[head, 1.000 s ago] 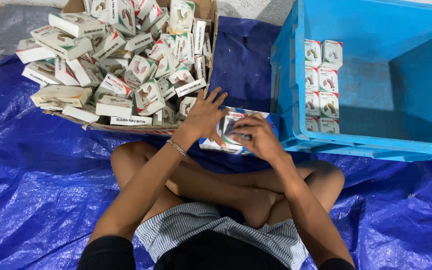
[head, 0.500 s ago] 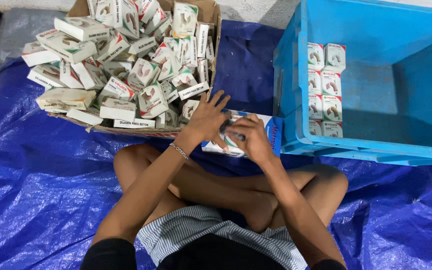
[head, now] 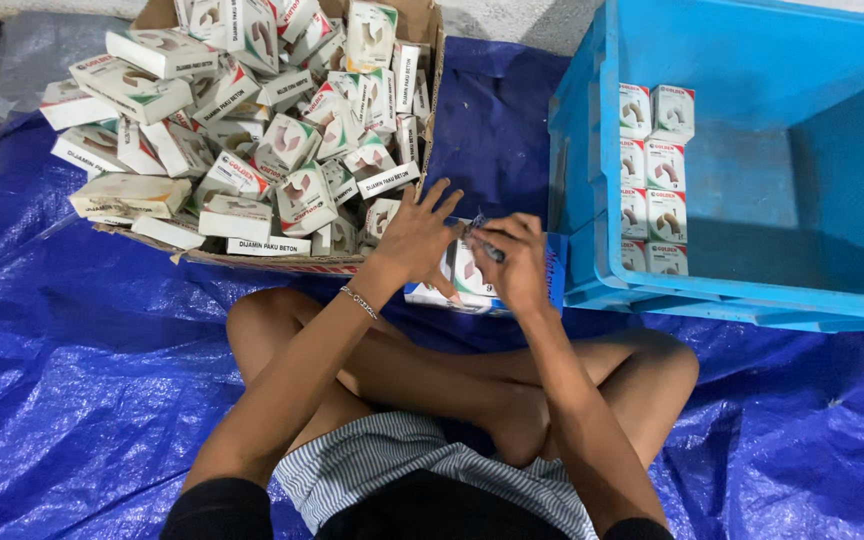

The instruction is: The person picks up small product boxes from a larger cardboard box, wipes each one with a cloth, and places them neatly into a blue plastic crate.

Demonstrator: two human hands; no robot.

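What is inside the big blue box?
Inside the blue crate, small white boxes are stacked against its left wall. The near wall hides part of the floor; the far right is cut off.

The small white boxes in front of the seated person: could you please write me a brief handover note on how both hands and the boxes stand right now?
Left hand: fingers spread, resting flat on the bundle of small white boxes by the knees.
Right hand: closed on a small dark object at the bundle's top; I cannot tell what it is.
Stock: the open cardboard carton holds a loose heap of the same boxes.
Done: two upright columns of boxes stand against the near-left wall of the blue plastic crate.
Left: the carton is full and most of the crate bare.
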